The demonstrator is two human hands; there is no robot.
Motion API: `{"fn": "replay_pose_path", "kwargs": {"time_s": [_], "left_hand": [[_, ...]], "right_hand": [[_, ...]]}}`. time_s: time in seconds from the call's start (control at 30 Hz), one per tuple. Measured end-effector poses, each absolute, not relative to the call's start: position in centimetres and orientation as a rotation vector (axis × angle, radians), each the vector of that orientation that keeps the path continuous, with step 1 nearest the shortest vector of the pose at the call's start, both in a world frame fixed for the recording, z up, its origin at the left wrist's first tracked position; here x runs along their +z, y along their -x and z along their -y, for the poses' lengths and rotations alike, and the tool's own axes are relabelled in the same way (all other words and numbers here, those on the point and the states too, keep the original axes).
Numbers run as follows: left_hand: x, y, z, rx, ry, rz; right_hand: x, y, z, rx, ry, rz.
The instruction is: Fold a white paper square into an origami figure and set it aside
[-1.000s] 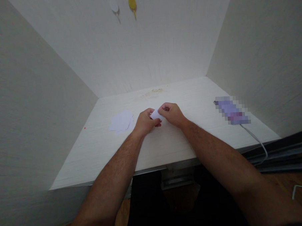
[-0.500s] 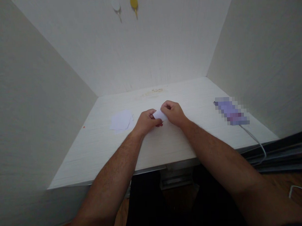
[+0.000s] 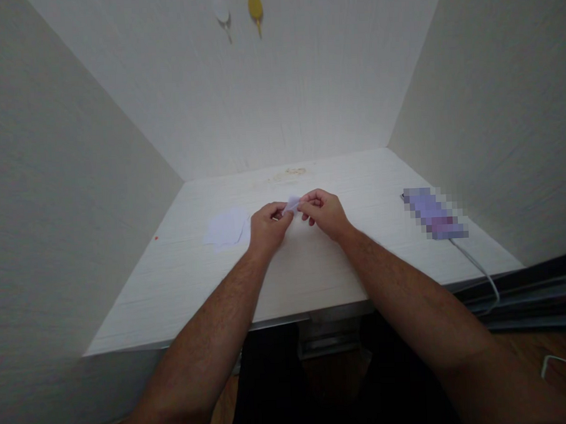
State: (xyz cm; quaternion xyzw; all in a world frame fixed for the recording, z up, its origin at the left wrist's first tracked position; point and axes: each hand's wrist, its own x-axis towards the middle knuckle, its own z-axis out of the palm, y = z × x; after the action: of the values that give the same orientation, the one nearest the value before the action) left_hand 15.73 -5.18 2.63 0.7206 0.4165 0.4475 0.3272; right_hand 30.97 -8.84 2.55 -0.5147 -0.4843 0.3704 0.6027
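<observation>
A small piece of white paper (image 3: 292,203) is pinched between my two hands, above the middle of the desk. My left hand (image 3: 269,228) is closed on its left side, thumb in front. At its right side, my right hand (image 3: 324,211) grips it between thumb and forefinger, the other fingers curled below. The paper looks folded or tilted, but its exact shape is partly hidden by my fingers. To the left of my left hand lies a loose pile of white paper sheets (image 3: 226,227).
The white desk (image 3: 309,273) is walled at the back and both sides. A blurred-out flat device (image 3: 430,212), probably a phone, lies at the right with a white cable (image 3: 477,266). Yellow (image 3: 255,8) and white (image 3: 222,14) hooks are on the back wall.
The paper has turned in my fingers, showing a narrower face and sitting slightly farther up. My left hand has rotated a little and my right fingers have shifted their pinch.
</observation>
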Motion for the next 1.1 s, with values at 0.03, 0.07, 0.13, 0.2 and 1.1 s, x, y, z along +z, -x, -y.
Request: {"fn": "replay_pose_path", "kwargs": {"time_s": [0.03,0.07,0.13,0.2,1.1], "left_hand": [[2.7,-15.8,5.3,1.183,-1.958,-1.080],[2.7,-15.8,5.4,1.188,-2.021,-1.065],[2.6,-15.9,5.6,1.179,-2.123,-1.017],[2.5,-15.9,5.7,1.164,-2.184,-0.948],[2.6,-15.2,4.4,1.131,-1.527,-0.696]], "right_hand": [[2.6,-30.9,8.9,0.893,1.166,1.129],[2.6,-30.8,8.9,0.918,1.141,1.128],[2.5,-30.7,8.9,0.939,1.110,1.118],[2.4,-30.7,8.8,0.923,1.117,1.115],[2.8,-31.7,9.3,1.021,1.126,1.208]]}}
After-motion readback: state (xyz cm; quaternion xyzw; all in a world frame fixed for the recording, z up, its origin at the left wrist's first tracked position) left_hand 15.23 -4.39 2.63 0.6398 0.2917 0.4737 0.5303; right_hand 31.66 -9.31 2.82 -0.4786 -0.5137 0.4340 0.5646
